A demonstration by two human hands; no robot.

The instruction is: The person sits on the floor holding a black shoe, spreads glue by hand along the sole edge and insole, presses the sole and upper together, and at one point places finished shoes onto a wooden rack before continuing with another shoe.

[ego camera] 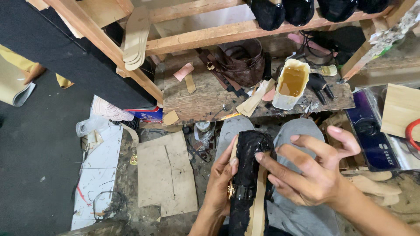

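A black lacy shoe upper (248, 166) on a tan sole rests over my knees in grey trousers. My left hand (220, 181) wraps the shoe's left side, thumb pressed along its edge near a small gold buckle. My right hand (311, 170) hovers on the right, index fingertip touching the black material at the top, other fingers spread. In front of me stands a white container (292, 83) of amber glue on the low wooden bench (205, 98).
A brown leather heap (240, 61), tan strips and a brush (323, 70) lie on the bench. Black shoes (302, 11) line the wooden shelf above. Cardboard sheets (166, 175) and scraps cover the floor at left. A purple packet (372, 131) lies at right.
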